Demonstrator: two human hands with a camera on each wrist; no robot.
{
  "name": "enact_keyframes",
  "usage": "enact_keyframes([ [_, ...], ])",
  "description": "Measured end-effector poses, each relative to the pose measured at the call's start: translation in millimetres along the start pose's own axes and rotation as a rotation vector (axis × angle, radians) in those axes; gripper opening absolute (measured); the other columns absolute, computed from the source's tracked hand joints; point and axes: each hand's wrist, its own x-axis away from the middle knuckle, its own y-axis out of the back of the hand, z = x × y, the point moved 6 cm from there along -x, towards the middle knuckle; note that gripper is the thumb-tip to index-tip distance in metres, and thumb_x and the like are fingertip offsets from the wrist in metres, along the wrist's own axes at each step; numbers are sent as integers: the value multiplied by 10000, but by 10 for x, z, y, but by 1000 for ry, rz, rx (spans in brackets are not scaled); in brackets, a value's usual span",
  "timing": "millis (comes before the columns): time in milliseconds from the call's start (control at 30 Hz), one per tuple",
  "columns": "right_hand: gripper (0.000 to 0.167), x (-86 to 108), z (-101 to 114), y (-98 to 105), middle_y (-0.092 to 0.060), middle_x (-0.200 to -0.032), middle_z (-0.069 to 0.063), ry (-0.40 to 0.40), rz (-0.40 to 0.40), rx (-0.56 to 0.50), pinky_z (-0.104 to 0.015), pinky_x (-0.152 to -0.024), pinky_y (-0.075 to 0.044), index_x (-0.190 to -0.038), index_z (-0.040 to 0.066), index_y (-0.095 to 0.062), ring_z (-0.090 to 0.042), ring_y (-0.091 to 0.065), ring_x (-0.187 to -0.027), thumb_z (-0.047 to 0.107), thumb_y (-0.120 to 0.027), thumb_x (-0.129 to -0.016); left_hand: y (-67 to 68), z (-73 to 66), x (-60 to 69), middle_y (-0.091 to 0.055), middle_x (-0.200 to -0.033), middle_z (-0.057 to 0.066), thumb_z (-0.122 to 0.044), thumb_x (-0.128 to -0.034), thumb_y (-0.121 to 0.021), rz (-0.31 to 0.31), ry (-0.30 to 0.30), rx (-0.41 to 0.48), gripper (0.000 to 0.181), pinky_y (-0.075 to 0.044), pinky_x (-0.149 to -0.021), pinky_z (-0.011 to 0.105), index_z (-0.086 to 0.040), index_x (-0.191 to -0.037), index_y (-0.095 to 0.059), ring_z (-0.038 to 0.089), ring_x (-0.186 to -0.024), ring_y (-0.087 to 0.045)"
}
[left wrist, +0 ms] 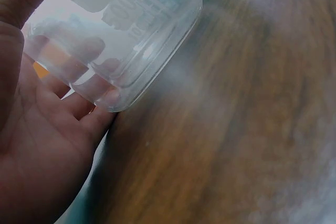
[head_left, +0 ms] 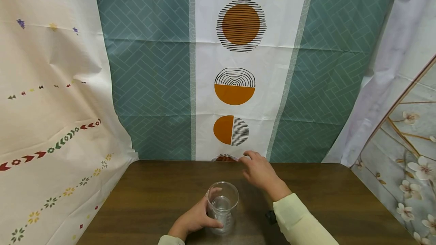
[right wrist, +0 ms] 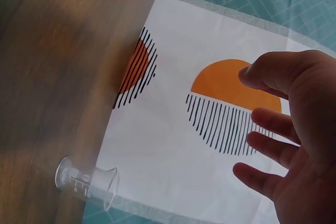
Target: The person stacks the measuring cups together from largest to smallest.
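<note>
My left hand (head_left: 197, 216) holds a large clear beaker (head_left: 230, 214), thumb in front and fingers around its far side. The left wrist view shows white markings on this beaker (left wrist: 152, 30) and the hand's palm (left wrist: 42, 140) beside it. Through its wall in the head view, a smaller glass rim shows; whether inside or behind, I cannot tell. A small marked beaker (right wrist: 84, 181) stands on the table in the right wrist view, no hand touching it. My right hand (head_left: 262, 173) is over the table's far part, its loosely bent fingers (right wrist: 273, 132) spread and holding nothing.
The brown wooden table (head_left: 153, 196) reaches back to a hanging green and white cloth (head_left: 153, 86) with orange circles. Cream patterned cloth (head_left: 58, 124) hangs on the left, flowered cloth (head_left: 402, 177) on the right. A small black object (head_left: 271, 217) is beside the right sleeve.
</note>
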Motion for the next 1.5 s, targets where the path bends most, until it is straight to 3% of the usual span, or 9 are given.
enact_keyframes([
  [300, 334, 8, -40, -26, -598, -1212, -97, -19, -3, -27, -506, -921, -486, -1139, 170, -667, -311, -563, -1117, 166, -743, -814, 5, 5, 8, -361, -1472, 160, -143, -726, -831, -3, 13, -8, 916, -453, -920, 222, -296, -1445, -286, 195, -1209, -509],
  [567, 344, 17, -63, -43, -599, -1219, -96, -29, 7, -25, -502, -924, -488, -1149, 158, -664, -308, -564, -1123, 180, -747, -816, 3, -17, 15, -333, -1490, 180, -148, -735, -825, 3, 26, -16, 948, -457, -907, 222, -199, -1482, -243, 242, -1218, -494],
  [867, 348, 45, -100, -52, -608, -1180, -109, 0, -32, -8, -504, -872, -501, -1125, 146, -670, -320, -581, -1092, 166, -760, -790, -1, -9, 7, -341, -1488, 193, -135, -736, -824, 3, 23, -15, 960, -449, -914, 211, -153, -1486, -224, 233, -1238, -483],
  [1300, 353, 66, -186, -105, -602, -1188, -100, -16, -10, -5, -491, -882, -499, -1132, 155, -666, -316, -583, -1094, 165, -760, -791, 2, 11, 1, -354, -1486, 193, -158, -733, -827, 9, 18, -20, 964, -438, -928, 201, -160, -1486, -225, 207, -1244, -486],
  [1500, 347, 66, -244, -160, -604, -1181, -93, -32, 11, -7, -470, -902, -497, -1134, 148, -667, -305, -585, -1076, 169, -751, -798, 7, 4, 10, -362, -1480, 165, -159, -730, -830, 5, 26, -20, 926, -447, -916, 209, -260, -1461, -270, 215, -1231, -489],
])
